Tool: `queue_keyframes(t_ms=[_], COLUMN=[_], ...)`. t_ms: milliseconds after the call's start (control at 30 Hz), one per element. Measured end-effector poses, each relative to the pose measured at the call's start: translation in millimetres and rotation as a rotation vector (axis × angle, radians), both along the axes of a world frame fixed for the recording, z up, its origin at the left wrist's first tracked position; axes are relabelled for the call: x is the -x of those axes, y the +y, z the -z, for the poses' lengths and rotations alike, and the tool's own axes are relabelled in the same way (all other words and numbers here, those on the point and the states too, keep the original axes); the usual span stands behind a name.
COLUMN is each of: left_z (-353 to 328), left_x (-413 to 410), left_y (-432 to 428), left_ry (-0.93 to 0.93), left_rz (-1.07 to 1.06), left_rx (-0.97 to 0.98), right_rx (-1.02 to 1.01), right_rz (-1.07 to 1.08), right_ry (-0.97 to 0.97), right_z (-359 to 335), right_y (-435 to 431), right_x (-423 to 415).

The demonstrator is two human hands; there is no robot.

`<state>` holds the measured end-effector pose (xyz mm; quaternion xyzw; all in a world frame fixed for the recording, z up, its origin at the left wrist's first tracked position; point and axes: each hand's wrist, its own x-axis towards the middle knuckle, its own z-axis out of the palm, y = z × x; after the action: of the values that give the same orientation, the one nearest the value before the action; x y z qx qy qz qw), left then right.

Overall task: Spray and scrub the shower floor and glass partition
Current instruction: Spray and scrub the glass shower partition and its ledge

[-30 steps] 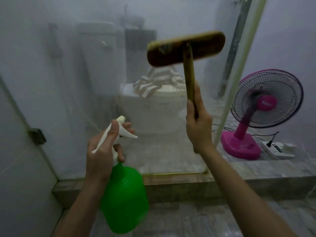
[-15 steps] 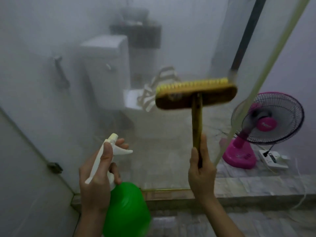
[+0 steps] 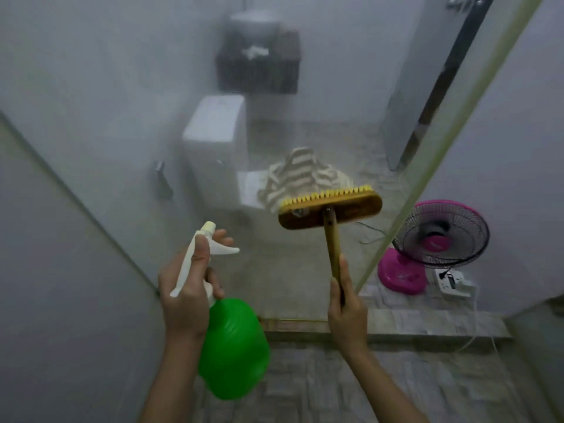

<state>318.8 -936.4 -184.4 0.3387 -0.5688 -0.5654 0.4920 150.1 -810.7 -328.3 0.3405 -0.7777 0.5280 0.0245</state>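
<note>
Left hand (image 3: 186, 297) grips the neck of a green spray bottle (image 3: 233, 349): thumb up along the back of the white trigger head (image 3: 207, 254), fingers curled round the front, nozzle aimed at the glass partition (image 3: 122, 117). Bottle hangs low, centre-left, above the tiled shower floor (image 3: 335, 389). Right hand (image 3: 346, 312) is wrapped round the lower end of a wooden handle (image 3: 332, 248), index finger laid up along it. Handle stands nearly upright. Brush head (image 3: 329, 209) sits crosswise on top, yellow bristles facing the glass; cannot tell whether the bristles touch the pane. Partition is fogged and fills most of the view; everything behind it shows only hazily. Its pale green edge strip (image 3: 451, 129) slants from upper right down to the stone curb (image 3: 427, 326), just right of the right hand. Behind the glass: white toilet cistern (image 3: 218, 148), a striped towel (image 3: 300, 175) heaped on the toilet beside it and partly hidden by the brush head, a dark basket (image 3: 259, 65) higher up, and a grey door (image 3: 427, 80) at right. A small fitting (image 3: 160, 178) on the wall left of the cistern is too blurred to name. Beyond the glass edge, on the outer floor: a pink fan (image 3: 439, 236), with a white power strip (image 3: 451, 282) just beside its base.
</note>
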Motion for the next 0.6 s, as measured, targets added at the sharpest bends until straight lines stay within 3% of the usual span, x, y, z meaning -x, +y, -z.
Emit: queue_keyframes(t_ms=[67,233,333,467,600], left_z=[-29.0,-79.6,-101.6,-125.4,-142.5], left_x=[-2.7,-5.6,-9.7,-16.4,-19.7], left_y=[2.6,3.4,4.4,3.2,7.2], left_ry=[-0.022,-0.057,-0.057,-0.044,-0.070], left_rz=[-0.010,-0.045,-0.060,-0.066,-0.045], left_rx=[0.001,0.022,0.035,0.025,0.045], right_rx=[-0.030,0.143,0.123,-0.012,0.137], right_rz=[-0.027,-0.054,-0.049,-0.014,-0.006], right_ry=[-0.040,0.241,0.206,-0.041,0.036], right_z=[-27.9,-159.8,-151.3,-108.3,-185.3], right_y=[2.7,-66.2,-53.8,-2.4,-40.1], right_x=[-5.1,20.6,15.1,-13.2,1.8])
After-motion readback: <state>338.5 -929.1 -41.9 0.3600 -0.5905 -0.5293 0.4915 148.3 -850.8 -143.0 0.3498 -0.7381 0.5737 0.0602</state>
